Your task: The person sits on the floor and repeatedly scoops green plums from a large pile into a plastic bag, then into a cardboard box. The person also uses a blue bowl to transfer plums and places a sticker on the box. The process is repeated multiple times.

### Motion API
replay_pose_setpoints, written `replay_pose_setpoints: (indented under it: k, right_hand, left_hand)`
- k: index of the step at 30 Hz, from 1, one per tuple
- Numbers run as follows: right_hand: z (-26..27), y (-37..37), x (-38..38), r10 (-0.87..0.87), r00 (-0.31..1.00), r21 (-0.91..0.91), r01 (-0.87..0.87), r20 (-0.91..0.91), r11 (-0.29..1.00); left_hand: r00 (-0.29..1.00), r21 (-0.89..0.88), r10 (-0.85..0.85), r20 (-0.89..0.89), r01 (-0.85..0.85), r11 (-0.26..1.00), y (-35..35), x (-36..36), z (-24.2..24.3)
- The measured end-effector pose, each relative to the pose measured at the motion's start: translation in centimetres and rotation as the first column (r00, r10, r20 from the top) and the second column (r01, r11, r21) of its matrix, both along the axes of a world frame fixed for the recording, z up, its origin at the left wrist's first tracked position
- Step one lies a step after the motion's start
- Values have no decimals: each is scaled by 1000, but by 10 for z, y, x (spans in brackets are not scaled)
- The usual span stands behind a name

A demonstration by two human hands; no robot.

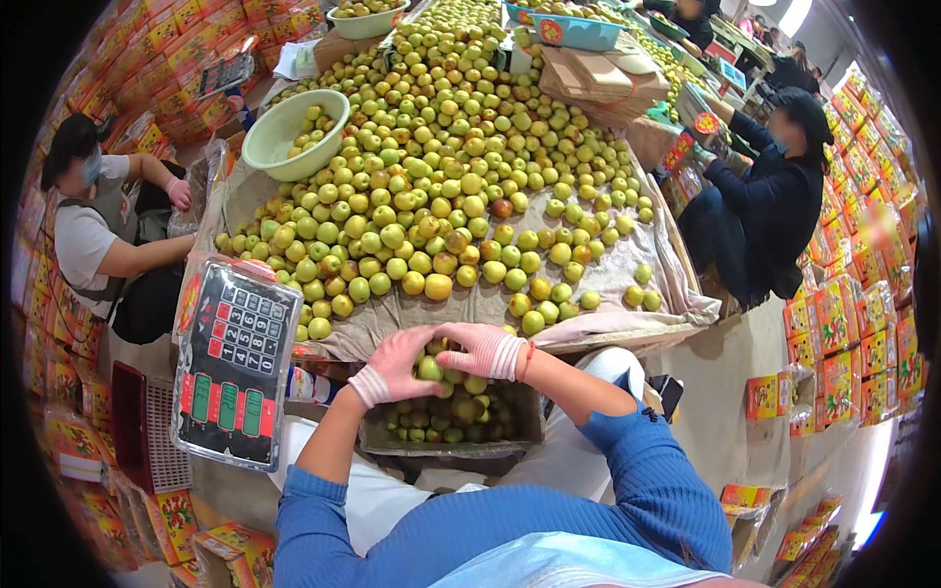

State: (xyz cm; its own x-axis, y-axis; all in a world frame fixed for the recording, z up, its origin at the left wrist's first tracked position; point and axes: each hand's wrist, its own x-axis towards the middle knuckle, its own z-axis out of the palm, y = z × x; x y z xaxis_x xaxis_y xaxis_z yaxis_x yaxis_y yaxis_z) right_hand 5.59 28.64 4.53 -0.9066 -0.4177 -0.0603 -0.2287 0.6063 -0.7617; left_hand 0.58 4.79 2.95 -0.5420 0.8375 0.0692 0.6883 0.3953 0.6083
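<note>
Both hands wear pinkish striped knit gloves and meet over the near edge of a cloth-covered table [588,338]. My left hand [397,367] curves around the left side of a cluster of green jujube-like fruits [430,369]. From the right, my right hand [485,351] covers the top of the same cluster. Directly below them, between the knees, a grey bin [456,447] holds many more such fruits, some blurred beneath the hands. A large heap of yellow-green fruits [441,191] spreads over the table beyond the hands.
A digital scale display with keypad [235,367] stands at the left, near a dark red plastic crate [143,426]. A pale green basin [298,136] with fruits rests on the table. One person sits at each side. Printed fruit boxes [838,331] are stacked around; flattened cardboard [603,73] lies far right.
</note>
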Motion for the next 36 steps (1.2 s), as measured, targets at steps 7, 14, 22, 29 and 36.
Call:
replay_pose_setpoints:
  k: [7, 14, 22, 29, 36]
  right_hand:
    - [14, 35, -24, -278, 952, -207, 249, -125, 946]
    - [76, 140, -145, -493, 868, -644, 412, 62, 645]
    - [186, 315, -446, -616, 554, -768, 626, 560, -135]
    - [209, 413, -557, -708, 215, -572, 758, 673, -313]
    - [184, 439, -560, -584, 382, -638, 697, 716, -327]
  left_hand:
    - [948, 236, 302, 97, -317, 919, 12, -3, -6]
    - [946, 165, 320, -50, -308, 937, 59, -55, -34]
    - [895, 35, 375, -242, -379, 925, 89, -44, -19]
    - [889, -5, 404, -215, -415, 910, 91, -57, -7]
    - [909, -14, 379, -171, -387, 922, 90, -66, -5]
